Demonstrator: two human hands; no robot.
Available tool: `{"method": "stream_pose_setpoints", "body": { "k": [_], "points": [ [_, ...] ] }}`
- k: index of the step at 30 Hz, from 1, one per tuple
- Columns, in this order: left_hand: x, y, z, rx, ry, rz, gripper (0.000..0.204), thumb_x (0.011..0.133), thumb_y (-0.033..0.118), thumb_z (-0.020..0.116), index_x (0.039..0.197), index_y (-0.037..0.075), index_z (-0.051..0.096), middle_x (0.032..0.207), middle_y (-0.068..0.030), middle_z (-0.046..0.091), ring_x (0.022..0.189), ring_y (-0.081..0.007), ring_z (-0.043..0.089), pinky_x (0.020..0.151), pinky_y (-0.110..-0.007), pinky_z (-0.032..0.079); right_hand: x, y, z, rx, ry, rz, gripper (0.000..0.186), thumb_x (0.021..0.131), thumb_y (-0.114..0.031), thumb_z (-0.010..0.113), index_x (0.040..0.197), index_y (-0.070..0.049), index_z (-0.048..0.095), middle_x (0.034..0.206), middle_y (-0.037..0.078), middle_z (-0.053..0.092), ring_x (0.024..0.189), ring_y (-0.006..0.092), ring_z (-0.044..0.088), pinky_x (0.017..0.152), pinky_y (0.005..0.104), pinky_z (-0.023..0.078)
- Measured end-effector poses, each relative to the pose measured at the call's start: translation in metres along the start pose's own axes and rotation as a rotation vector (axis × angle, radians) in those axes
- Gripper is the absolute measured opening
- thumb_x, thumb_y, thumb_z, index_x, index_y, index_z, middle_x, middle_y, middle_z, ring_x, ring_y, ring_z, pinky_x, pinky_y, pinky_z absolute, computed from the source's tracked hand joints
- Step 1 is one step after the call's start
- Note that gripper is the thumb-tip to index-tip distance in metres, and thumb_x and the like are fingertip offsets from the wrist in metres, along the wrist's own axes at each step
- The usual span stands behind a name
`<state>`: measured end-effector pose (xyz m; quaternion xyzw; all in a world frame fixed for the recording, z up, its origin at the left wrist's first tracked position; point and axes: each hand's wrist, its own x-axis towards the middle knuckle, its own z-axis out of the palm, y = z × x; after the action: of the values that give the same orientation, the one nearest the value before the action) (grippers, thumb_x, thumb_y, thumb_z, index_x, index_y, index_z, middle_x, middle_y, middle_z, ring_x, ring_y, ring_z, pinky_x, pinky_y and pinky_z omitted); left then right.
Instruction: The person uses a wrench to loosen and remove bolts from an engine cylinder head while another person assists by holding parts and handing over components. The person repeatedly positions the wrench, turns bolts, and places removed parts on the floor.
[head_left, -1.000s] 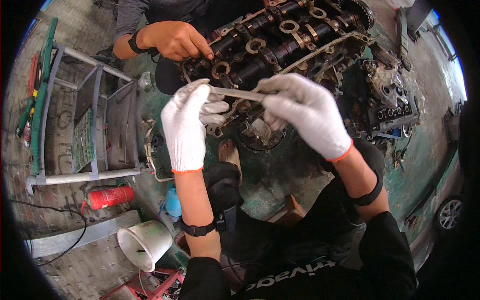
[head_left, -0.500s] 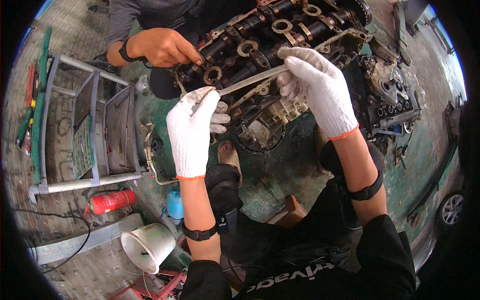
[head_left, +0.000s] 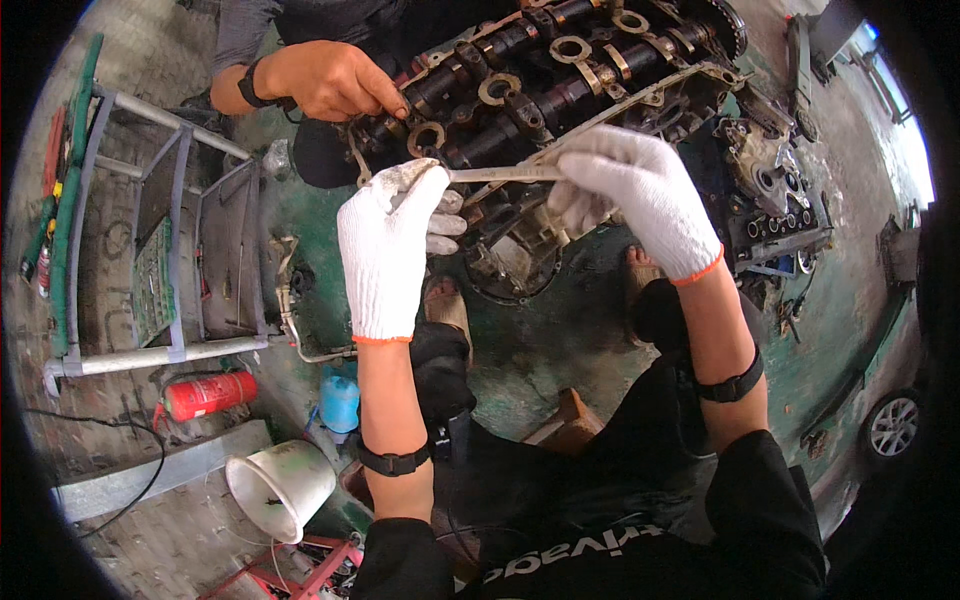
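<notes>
My left hand [head_left: 395,240], in a white knit glove, is closed on the left end of a flat metal wrench [head_left: 505,174], other fingers loosely curled. My right hand [head_left: 635,200], gloved alike and slightly blurred, has its fingers around the wrench's right end. The wrench lies about level, in front of a dark, oily engine cylinder head [head_left: 560,100] with two camshafts and several ring-shaped openings. A co-worker's bare hand [head_left: 340,80] touches the head's left part with a finger.
A metal frame rack [head_left: 150,355] stands at left, with a red fire extinguisher [head_left: 210,395], blue jug [head_left: 340,400] and white bucket [head_left: 270,485] below. Engine parts [head_left: 775,200] lie right, a wheel [head_left: 890,425] lower right. My sandalled feet [head_left: 450,315] are on the green floor [head_left: 555,355].
The wrench has tilted up to the right, then levelled again. My right hand has risen, shifted right, then lowered slightly. My left hand has moved slightly right.
</notes>
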<state>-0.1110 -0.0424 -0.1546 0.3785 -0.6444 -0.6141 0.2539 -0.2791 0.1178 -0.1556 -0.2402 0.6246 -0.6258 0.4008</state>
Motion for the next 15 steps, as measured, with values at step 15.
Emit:
{"method": "stream_pose_setpoints", "body": {
  "k": [15],
  "points": [
    [0.000, 0.006, -0.001, -0.022, -0.002, -0.070, 0.031, 0.091, 0.020, 0.073, 0.112, -0.003, 0.069, 0.084, -0.0118, 0.073, 0.064, -0.0173, 0.070, 0.057, -0.028, 0.057, -0.031, 0.036, 0.103, 0.476, -0.668, 0.482, 0.022, 0.099, -0.020, 0.058, 0.102, 0.002, 0.063, 0.086, 0.013, 0.074, 0.065, 0.0166, 0.070, 0.056, 0.0267, 0.056]
  ]
}}
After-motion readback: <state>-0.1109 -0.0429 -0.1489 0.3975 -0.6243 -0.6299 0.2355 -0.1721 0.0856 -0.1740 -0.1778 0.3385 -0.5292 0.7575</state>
